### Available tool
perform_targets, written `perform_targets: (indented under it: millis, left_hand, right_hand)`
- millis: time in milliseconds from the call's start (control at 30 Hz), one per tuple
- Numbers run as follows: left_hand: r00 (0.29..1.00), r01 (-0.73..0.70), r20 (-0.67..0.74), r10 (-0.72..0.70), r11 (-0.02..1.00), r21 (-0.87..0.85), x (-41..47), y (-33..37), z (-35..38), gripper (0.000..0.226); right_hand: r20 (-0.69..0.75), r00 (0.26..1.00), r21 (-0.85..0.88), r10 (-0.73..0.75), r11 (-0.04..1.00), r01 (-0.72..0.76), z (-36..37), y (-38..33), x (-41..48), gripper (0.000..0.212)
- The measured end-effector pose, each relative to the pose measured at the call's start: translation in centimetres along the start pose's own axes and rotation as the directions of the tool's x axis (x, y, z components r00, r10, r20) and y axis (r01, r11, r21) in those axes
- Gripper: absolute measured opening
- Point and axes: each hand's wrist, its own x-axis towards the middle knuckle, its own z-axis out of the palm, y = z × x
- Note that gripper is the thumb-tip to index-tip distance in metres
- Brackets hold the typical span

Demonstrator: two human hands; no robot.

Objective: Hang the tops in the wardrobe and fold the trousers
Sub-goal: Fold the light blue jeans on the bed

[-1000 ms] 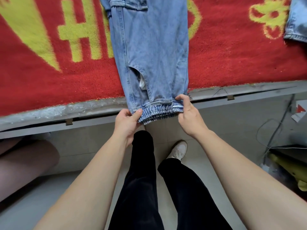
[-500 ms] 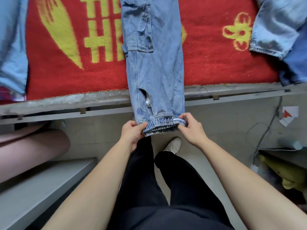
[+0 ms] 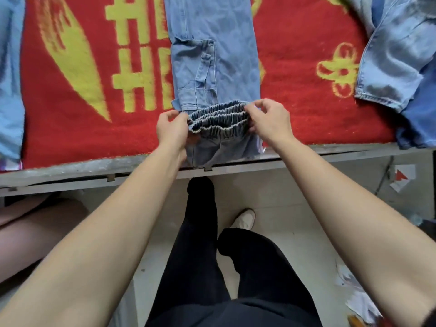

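Trousers (image 3: pixel 212 55) of light blue denim, lying lengthwise on the red blanket (image 3: pixel 70 128) that covers the counter (image 3: pixel 70 168), with the lower legs folded back up over the counter edge. Seen from the head camera only. Soft and limp, probably of middle weight, not slippery and not fragile; best taken at the gathered elastic cuffs (image 3: pixel 219 119), one corner for each side. Left hand (image 3: pixel 171 131) closed on the left end of the cuffs, thumb above. Right hand (image 3: pixel 271 119) pinching the right end with fingertips, other fingers loosely curled. More denim garments (image 3: pixel 396 67) at the right, well apart.
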Motion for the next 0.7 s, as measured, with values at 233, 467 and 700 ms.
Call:
perform_targets:
  millis: [233,467,700]
  left_hand:
    - [0.973,-0.187,0.185,0.141,0.946,0.264,11.2,5.3,4.3,0.043]
    - [0.885,-0.464,0.363,0.292,0.617,0.636,12.6,2.7,4.1,0.062]
    - [0.895,-0.437,0.412,0.173,0.53,0.726,15.6,4.8,5.6,0.05]
  right_hand:
    - [-0.092,0.995,-0.069,0.039,0.997,-0.045,3.5,-3.3,12.3,0.026]
    - [-0.1,0.995,-0.344,0.021,0.938,-0.054,4.4,0.8,9.2,0.038]
    - [-0.292,0.946,-0.285,0.137,0.932,-0.223,2.6,1.6,8.1,0.035]
